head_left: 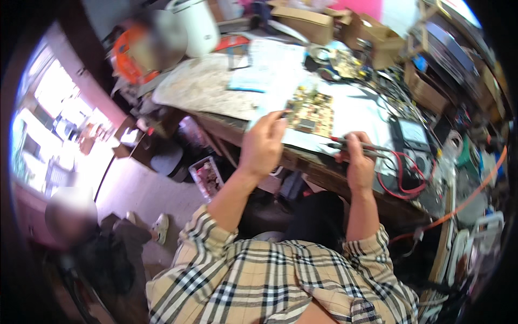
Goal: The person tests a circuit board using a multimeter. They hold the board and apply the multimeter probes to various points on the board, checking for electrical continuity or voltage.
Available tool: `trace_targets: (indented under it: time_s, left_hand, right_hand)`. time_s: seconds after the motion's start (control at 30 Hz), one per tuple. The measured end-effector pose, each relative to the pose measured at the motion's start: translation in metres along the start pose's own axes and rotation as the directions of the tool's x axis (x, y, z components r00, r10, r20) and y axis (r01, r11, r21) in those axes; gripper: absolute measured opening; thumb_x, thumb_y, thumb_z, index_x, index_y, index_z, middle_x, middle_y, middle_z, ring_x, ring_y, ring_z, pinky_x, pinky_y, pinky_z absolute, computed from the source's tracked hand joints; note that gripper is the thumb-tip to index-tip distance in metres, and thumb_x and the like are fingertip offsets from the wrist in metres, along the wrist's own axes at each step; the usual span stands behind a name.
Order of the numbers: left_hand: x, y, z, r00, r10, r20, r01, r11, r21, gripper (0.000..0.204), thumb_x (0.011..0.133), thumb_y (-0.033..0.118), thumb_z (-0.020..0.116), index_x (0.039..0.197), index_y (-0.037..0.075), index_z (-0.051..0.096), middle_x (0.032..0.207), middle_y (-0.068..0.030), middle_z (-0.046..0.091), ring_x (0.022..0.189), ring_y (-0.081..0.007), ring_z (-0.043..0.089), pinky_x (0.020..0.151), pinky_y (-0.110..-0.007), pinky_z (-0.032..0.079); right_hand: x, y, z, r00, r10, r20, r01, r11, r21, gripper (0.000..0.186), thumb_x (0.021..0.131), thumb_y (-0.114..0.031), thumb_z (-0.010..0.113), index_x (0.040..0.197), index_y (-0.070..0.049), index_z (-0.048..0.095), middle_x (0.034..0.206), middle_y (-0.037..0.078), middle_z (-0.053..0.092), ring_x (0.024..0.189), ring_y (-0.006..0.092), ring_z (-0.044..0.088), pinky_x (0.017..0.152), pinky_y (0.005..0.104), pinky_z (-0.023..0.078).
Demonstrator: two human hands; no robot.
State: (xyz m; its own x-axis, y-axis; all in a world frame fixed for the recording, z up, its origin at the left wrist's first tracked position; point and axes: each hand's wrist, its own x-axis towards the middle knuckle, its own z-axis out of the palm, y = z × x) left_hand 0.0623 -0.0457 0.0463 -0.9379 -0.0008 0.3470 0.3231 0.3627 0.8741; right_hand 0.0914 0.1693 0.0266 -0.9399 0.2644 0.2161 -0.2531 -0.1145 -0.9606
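A tan circuit board [322, 116] full of small parts lies tilted on white paper near the bench's front edge. At its left edge, my left hand [263, 144] has its thumb and fingers closed on the board's rim. My right hand [359, 156] holds two test probes [372, 147], one of them with red on it, just off the board's lower right corner. Their tips point left and do not clearly touch the board. Red test leads [400, 186] loop from the probes toward an analog multimeter [414, 134] standing to the right.
Printed sheets [272, 59] cover the bench behind the board. Tangled wires and loose parts [345, 63] crowd the back right, near cardboard boxes [305, 22]. An orange cable [464, 202] crosses the right side. A person [102, 259] sits at lower left; a parts bin [206, 178] stands below the bench.
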Motion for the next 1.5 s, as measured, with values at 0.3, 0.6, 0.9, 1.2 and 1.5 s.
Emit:
trace_targets:
  time_s: [0.3, 0.6, 0.9, 1.2, 1.5]
  left_hand:
    - [0.046, -0.027, 0.054, 0.873, 0.473, -0.116, -0.424, 0.855, 0.299, 0.033, 0.088, 0.021, 0.066, 0.117, 0.007, 0.061, 0.103, -0.0174, 0.054, 0.100, -0.0359, 0.054, 0.087, -0.045, 0.046]
    - [0.055, -0.041, 0.059, 0.823, 0.562, -0.084, -0.505, 0.792, 0.342, 0.032, 0.084, 0.018, 0.071, 0.112, 0.006, 0.063, 0.109, -0.0168, 0.054, 0.106, -0.0330, 0.051, 0.097, -0.041, 0.042]
    - [0.054, -0.042, 0.059, 0.831, 0.538, -0.140, -0.503, 0.835, 0.224, 0.024, 0.085, 0.015, 0.067, 0.107, 0.005, 0.063, 0.104, -0.0189, 0.054, 0.102, -0.0348, 0.050, 0.093, -0.043, 0.043]
    - [0.053, -0.040, 0.056, 0.896, 0.431, -0.109, -0.401, 0.890, 0.218, 0.031, 0.087, 0.015, 0.068, 0.116, 0.006, 0.064, 0.107, -0.0178, 0.052, 0.102, -0.0346, 0.052, 0.091, -0.043, 0.045]
    - [0.049, -0.031, 0.049, 0.913, 0.408, -0.032, -0.363, 0.845, 0.392, 0.035, 0.085, 0.026, 0.066, 0.119, 0.016, 0.067, 0.108, -0.0101, 0.062, 0.106, -0.0279, 0.058, 0.080, -0.040, 0.054]
  right_hand:
    - [-0.001, 0.015, -0.020, 0.994, -0.060, -0.087, 0.052, 0.994, -0.097, 0.022, 0.101, -0.025, 0.054, 0.097, -0.004, 0.058, 0.080, 0.005, 0.059, 0.058, 0.0096, 0.054, 0.056, 0.0233, 0.046]
    - [0.002, 0.014, -0.013, 0.990, -0.086, -0.108, 0.075, 0.991, -0.109, 0.022, 0.100, -0.025, 0.055, 0.097, -0.004, 0.058, 0.079, 0.005, 0.059, 0.057, 0.0082, 0.052, 0.056, 0.0225, 0.046]
    - [0.001, 0.013, -0.015, 0.988, -0.095, -0.119, 0.079, 0.988, -0.133, 0.023, 0.100, -0.027, 0.056, 0.097, -0.004, 0.058, 0.079, 0.006, 0.061, 0.057, 0.0084, 0.053, 0.057, 0.0228, 0.045]
    - [0.001, 0.015, -0.020, 0.992, -0.087, -0.093, 0.071, 0.984, -0.165, 0.025, 0.101, -0.029, 0.054, 0.098, -0.005, 0.059, 0.079, 0.003, 0.059, 0.061, 0.0077, 0.052, 0.059, 0.0226, 0.043]
    - [-0.004, 0.009, -0.015, 0.981, -0.071, -0.181, 0.039, 0.983, -0.178, 0.020, 0.100, -0.024, 0.054, 0.097, -0.005, 0.059, 0.081, 0.005, 0.062, 0.058, 0.0089, 0.054, 0.056, 0.0230, 0.044]
